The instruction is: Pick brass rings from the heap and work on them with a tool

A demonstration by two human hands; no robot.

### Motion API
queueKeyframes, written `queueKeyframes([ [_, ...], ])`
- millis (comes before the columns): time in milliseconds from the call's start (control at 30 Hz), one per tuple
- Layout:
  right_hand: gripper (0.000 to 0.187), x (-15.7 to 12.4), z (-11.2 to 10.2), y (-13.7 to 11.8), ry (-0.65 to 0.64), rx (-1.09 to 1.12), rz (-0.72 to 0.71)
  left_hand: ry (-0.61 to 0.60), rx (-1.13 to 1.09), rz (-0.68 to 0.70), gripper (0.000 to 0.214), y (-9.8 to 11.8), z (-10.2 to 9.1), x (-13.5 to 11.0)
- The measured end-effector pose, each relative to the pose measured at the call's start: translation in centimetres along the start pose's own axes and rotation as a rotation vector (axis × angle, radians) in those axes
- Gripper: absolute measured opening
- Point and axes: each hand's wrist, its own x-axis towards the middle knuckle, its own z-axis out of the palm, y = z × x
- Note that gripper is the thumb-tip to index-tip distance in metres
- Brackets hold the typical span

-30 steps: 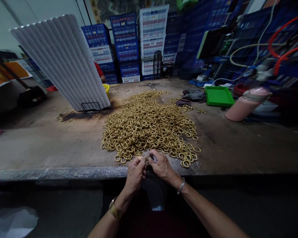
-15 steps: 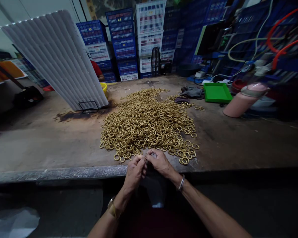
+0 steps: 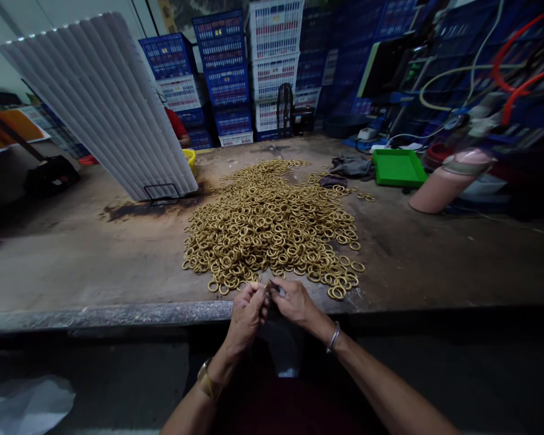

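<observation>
A large heap of brass-coloured rings (image 3: pixel 272 223) lies on the worktable (image 3: pixel 95 260), close to its front edge. At that edge my left hand (image 3: pixel 248 311) is closed in a pinch, with a bit of a brass-coloured ring showing at its fingertips. My right hand (image 3: pixel 297 305) meets it there, thumb and fingers closed around a small dark piece (image 3: pixel 274 285), possibly a blade or scraper, too small to name surely. The fingers hide most of what is held. Several loose rings lie just beyond and to the right of my hands.
A white corrugated panel (image 3: pixel 100 103) leans in a wire stand at the left. Behind it are a yellow container (image 3: pixel 190 160) and a person's red sleeve (image 3: pixel 176 125). At the right are a green tray (image 3: pixel 399 168), dark cloths (image 3: pixel 351 167) and a pink bottle (image 3: pixel 448 184). Stacked crates (image 3: pixel 226 84) stand behind.
My right hand has shifted slightly and its fingers have curled, so the small dark piece now shows at its fingertips. My left hand stays nearly in place.
</observation>
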Motion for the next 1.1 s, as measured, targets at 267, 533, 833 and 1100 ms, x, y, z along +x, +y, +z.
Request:
queueKeyframes([
  [267, 0.018, -0.6, 0.0, -0.7, -0.110, -0.325, -0.069, 0.027, 0.045, 0.076, 0.028, -0.1, 0.1, 0.1],
  [533, 0.024, 0.7, -0.5, -0.2, -0.125, -0.417, 0.034, -0.016, -0.047, 0.019, 0.028, 0.7, 0.1, -1.4],
  [833, 0.040, 3.6, -0.6, -1.1, 0.027, -0.556, 0.036, -0.015, -0.474, -0.145, 0.033, 0.1, -0.7, -0.6],
  [1100, 0.016, 4.9, 0.2, -1.2, -0.007, -0.627, 0.035, -0.010, -0.630, -0.222, 0.027, 0.2, -1.3, -0.1],
])
